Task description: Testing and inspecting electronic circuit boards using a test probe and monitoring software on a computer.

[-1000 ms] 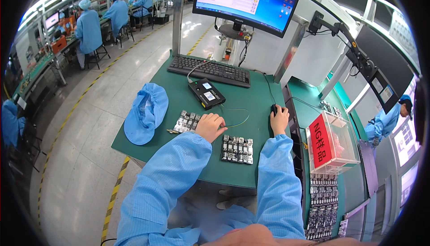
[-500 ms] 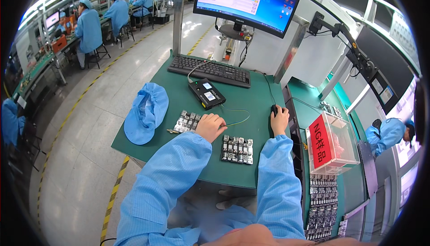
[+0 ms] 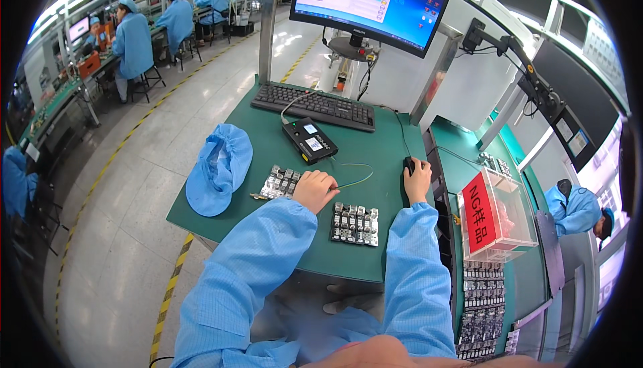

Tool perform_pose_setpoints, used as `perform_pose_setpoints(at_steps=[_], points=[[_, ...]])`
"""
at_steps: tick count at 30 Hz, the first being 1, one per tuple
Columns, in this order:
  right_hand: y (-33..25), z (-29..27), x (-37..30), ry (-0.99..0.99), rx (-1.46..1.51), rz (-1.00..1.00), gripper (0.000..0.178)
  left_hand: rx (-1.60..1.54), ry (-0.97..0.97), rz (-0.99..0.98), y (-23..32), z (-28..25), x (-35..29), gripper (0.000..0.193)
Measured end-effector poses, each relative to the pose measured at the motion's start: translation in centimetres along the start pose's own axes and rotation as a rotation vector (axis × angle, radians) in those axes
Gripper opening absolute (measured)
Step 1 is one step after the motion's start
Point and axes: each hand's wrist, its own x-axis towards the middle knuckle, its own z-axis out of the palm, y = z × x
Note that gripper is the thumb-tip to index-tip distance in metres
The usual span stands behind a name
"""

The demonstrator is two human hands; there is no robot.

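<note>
My right hand [image 3: 418, 182] rests at the table's right edge, curled over a black computer mouse [image 3: 408, 163]. My left hand [image 3: 315, 190] is closed in a pinch around the end of a thin yellow-green cable [image 3: 367, 179]; the tip is hidden by the fingers. That cable loops back to a black box with a small lit screen [image 3: 309, 139]. Under and beside my left hand lies a panel of small circuit boards [image 3: 278, 182], partly covered by it. A second circuit board panel [image 3: 355, 224] lies between my two forearms, touched by neither hand.
A blue cloth cap [image 3: 218, 170] lies on the green table [image 3: 221, 231] at the left. Behind the box are a keyboard [image 3: 311, 105] and a lit monitor [image 3: 368, 3]. To the right stands a clear plastic bin [image 3: 512, 224] with a red label, near stacked board panels [image 3: 482, 308].
Both my hands stay where they were, on the cable end and the mouse. At the far right a person in blue has shifted slightly and bends lower.
</note>
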Motion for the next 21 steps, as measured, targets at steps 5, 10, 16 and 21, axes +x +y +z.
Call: perform_pose_setpoints(at_steps=[5, 10, 16, 21], points=[[0.07, 0.08, 0.05, -0.002, 0.006, 0.001, 0.038, 0.011, 0.012, 0.013, -0.08, 0.05, 0.00, 0.011], [0.07, 0.10, 0.03, 0.007, 0.017, -0.008, 0.038, 0.012, 0.022, 0.011, -0.12, 0.11, -0.03, 0.010], [0.05, 0.16, 0.04, 0.007, 0.008, -0.008, 0.037, -0.011, 0.003, -0.012, -0.17, 0.19, -0.13, 0.009], [0.10, 0.22, 0.02, 0.015, -0.015, -0.025, 0.037, -0.012, -0.031, -0.025, -0.15, 0.17, -0.21, 0.009]])
